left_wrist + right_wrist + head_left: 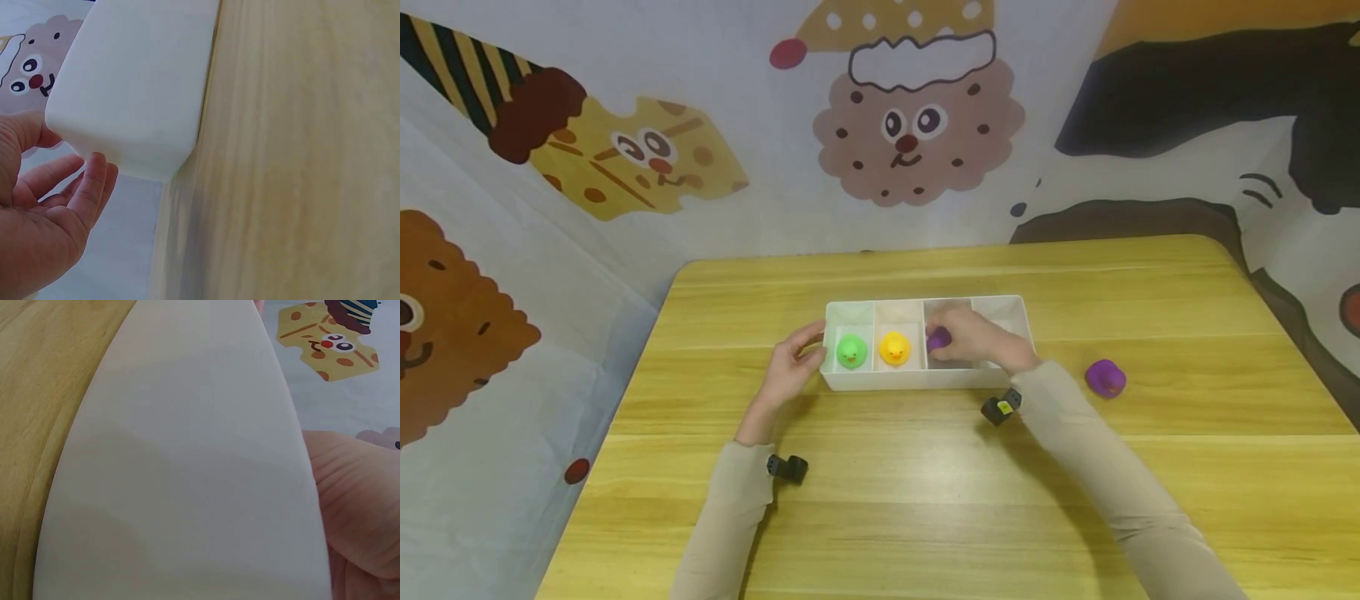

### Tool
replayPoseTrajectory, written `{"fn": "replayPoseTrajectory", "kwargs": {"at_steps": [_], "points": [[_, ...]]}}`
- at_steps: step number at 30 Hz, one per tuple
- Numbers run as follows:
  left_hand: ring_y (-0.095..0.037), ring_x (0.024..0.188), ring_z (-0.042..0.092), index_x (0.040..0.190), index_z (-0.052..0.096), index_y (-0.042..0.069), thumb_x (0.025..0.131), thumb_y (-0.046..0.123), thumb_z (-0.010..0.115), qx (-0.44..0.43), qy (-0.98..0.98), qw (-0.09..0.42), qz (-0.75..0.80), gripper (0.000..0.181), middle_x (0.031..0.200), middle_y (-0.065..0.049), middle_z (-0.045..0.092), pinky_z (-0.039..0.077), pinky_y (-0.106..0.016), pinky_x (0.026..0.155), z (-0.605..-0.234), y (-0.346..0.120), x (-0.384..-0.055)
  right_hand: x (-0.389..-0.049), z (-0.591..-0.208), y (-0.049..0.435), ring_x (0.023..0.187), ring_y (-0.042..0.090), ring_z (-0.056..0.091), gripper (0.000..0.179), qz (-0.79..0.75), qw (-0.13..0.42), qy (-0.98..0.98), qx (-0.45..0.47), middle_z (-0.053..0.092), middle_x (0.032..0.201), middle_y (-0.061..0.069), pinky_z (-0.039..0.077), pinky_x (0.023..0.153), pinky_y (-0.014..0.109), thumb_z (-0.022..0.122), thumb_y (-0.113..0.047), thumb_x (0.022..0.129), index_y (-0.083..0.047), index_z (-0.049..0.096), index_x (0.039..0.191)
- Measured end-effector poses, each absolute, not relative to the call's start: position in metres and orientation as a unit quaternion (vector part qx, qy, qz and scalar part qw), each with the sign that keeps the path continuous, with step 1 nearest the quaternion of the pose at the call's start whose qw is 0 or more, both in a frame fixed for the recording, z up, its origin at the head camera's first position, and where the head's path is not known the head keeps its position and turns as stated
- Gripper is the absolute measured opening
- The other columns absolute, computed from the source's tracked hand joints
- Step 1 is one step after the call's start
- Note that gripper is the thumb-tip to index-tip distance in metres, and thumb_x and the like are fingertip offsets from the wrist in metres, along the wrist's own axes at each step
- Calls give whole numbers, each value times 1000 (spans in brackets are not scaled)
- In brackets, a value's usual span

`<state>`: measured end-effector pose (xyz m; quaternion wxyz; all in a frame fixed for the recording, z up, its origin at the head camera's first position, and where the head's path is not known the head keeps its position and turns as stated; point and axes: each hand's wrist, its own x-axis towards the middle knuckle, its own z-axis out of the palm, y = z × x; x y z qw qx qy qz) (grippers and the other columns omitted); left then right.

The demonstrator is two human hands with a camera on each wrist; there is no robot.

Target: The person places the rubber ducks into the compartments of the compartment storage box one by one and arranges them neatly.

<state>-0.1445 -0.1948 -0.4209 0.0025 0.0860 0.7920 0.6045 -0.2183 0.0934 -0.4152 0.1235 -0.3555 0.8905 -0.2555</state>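
A white box (pixel 895 381) with a row of compartments rests on the table. A green rubber duck (pixel 852 352) sits in its leftmost compartment and a yellow rubber duck (pixel 895 349) in the one beside it. My right hand (pixel 977 335) reaches into the third compartment and pinches a purple rubber duck (pixel 938 340), partly hidden by the fingers. At the box's left end is my left hand (pixel 792 367), its loosely extended fingertips touching the end wall, as the left wrist view also shows. The right wrist view has the box's front wall (pixel 187 456) covering my right fingers.
Another purple rubber duck (pixel 1106 379) lies on the wooden table (pixel 895 500), right of the box and beyond my right forearm. The rightmost compartment (pixel 1003 312) is partly covered by my right hand and wrist. Behind the table hangs a cartoon-printed cloth (pixel 760 225).
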Motion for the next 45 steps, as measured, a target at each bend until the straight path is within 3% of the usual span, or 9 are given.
{"fn": "replayPoseTrajectory", "kwargs": {"at_steps": [10, 25, 38, 45], "points": [[-48, 122, 42, 130, 41, -18, 88, -14, 49, 85, 792, 5, 605, 43, 137, -32, 38, 44, -41, 100, -423, -196, -145, -218, -415, 93, 82, 19, 57, 27, -243, 127, 895, -351, 66, 92, 9, 52, 73, 29, 76, -7, 74, 1, 68, 99], [-48, 122, 41, 130, 40, -18, 88, -13, 49, 87, 796, 8, 599, 43, 137, -33, 38, 44, -40, 99, -423, -197, -145, -218, -404, 87, 92, 26, 57, 20, -186, 198, 910, -312, 63, 96, 12, 50, 86, 39, 66, -6, 85, 2, 66, 103], [-49, 122, 41, 130, 39, -19, 89, -12, 49, 93, 798, 9, 596, 43, 137, -34, 37, 43, -44, 100, -422, -197, -146, -217, -395, 82, 76, 22, 52, 8, -142, 199, 913, -325, 58, 79, 8, 50, 72, 33, 65, 0, 81, 4, 66, 88], [-49, 122, 41, 130, 40, -19, 88, -13, 49, 97, 796, 6, 598, 43, 136, -34, 38, 43, -42, 100, -422, -197, -146, -217, -396, 82, 79, 22, 52, 10, -151, 206, 917, -307, 59, 85, 11, 49, 75, 33, 68, -3, 80, 2, 65, 88]]}}
